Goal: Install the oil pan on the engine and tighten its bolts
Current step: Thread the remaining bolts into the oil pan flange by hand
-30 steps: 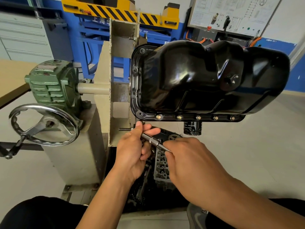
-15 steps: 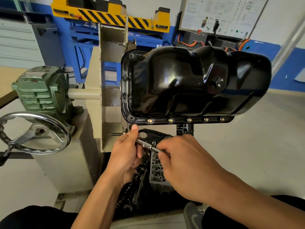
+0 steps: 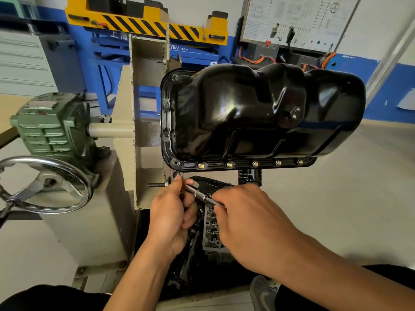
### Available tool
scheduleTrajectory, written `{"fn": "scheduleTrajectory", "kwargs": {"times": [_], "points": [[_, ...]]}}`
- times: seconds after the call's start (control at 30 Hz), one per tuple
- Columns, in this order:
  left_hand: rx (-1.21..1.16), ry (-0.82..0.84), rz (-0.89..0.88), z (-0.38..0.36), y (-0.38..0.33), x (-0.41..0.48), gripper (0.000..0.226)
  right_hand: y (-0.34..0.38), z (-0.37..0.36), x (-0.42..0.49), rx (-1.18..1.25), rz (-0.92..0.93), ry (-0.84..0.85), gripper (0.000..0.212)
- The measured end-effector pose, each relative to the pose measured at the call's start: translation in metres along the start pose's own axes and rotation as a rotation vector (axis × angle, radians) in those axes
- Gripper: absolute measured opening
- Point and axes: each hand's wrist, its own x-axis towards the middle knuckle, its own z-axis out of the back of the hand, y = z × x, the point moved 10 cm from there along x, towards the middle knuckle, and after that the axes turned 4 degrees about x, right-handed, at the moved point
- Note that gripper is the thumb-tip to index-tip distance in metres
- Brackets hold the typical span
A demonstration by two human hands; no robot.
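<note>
Care belongs at the left hand [image 3: 173, 209], pinching the socket end of the driver [image 3: 199, 195]: seat it square before lifting. The right hand [image 3: 249, 223] grips the handle just beside. The oil pan [image 3: 258, 115] hangs bolted above both hands, its empty corner hole [image 3: 176, 163] nearest the left thumb

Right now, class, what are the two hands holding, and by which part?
A slim metal socket driver: the right hand grips its handle end, and the left hand curls round its front end, below the oil pan.
</note>
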Motion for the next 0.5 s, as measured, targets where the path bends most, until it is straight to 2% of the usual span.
{"fn": "scheduleTrajectory", "kwargs": {"times": [0.07, 0.23, 0.33, 0.4, 0.5], "points": [[-0.065, 0.044, 0.033, -0.004, 0.001, -0.001, 0.022, 0.000, 0.001, 0.001, 0.001, 0.001, -0.007, 0.025], [-0.170, 0.158, 0.058, -0.008, -0.005, -0.001, 0.019, -0.002, 0.006, 0.001, 0.019, 0.008, -0.032, 0.022], [-0.240, 0.294, 0.054, -0.016, -0.014, -0.003, 0.015, -0.003, 0.016, 0.001, 0.053, 0.038, -0.072, 0.026], [-0.303, 0.372, 0.058, -0.021, -0.018, -0.006, 0.021, -0.003, 0.024, 0.000, 0.109, 0.059, -0.097, 0.029], [-0.368, 0.366, 0.059, -0.022, -0.019, -0.006, 0.027, -0.001, 0.030, -0.005, 0.148, 0.087, -0.109, 0.030]]}}
